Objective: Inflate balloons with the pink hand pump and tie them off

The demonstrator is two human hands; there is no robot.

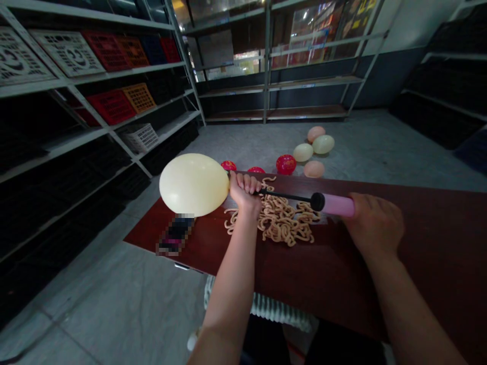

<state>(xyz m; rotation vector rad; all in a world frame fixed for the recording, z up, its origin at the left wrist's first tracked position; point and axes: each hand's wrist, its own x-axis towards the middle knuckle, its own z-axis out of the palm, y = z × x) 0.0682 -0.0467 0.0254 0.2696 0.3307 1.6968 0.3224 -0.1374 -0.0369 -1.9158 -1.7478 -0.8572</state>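
A large pale-yellow balloon (pixel 193 184), blown up round, sits at the nozzle end of a hand pump (pixel 338 204) with a pink barrel and a black rod. My left hand (pixel 245 188) is closed around the nozzle end, by the balloon's neck, which the fingers partly hide. At the other end, my right hand (pixel 375 223) wraps around the pink barrel. The black rod is drawn out between both hands. Beneath it, a heap of long tan uninflated balloons (pixel 283 223) lies on the dark red-brown table (pixel 342 284).
A blurred-out phone-like object (pixel 175 234) lies on the table's left part. Beyond the table, red balloons (pixel 286 165), pale-green balloons (pixel 323 144) and peach balloons (pixel 314 169) rest on the floor. Metal shelves (pixel 152 106) with crates stand left; more shelving (pixel 266 91) stands behind.
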